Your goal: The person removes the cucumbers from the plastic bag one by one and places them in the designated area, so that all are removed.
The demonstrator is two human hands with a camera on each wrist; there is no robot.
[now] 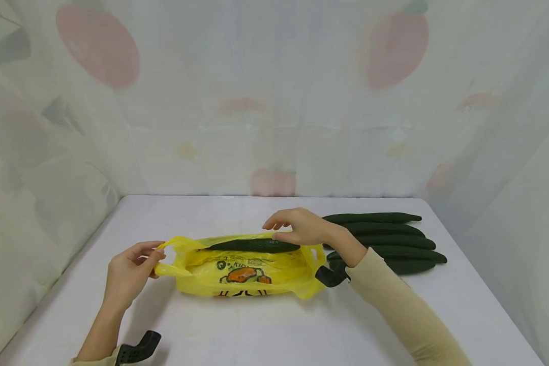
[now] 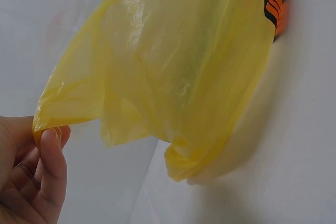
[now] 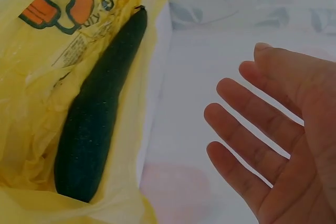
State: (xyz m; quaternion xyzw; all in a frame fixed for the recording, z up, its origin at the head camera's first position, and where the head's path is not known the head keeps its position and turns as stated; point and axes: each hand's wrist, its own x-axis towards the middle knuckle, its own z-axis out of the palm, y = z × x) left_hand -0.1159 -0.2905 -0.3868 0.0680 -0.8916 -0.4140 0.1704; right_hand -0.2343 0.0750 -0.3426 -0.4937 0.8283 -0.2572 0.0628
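A yellow plastic bag with a printed cartoon lies on the table, its mouth spread. Inside the opening rests a dark green cucumber, seen whole in the right wrist view. My left hand pinches a handle of the bag at its left end; the left wrist view shows thumb and fingers on the yellow film. Over the bag's right end hovers my right hand, holding nothing, its fingers relaxed and apart from the cucumber in the right wrist view.
Several more cucumbers lie side by side on the right of the white table, partly behind the right forearm. A patterned curtain hangs behind the table and along both sides. Black camera mounts sit on the wrists.
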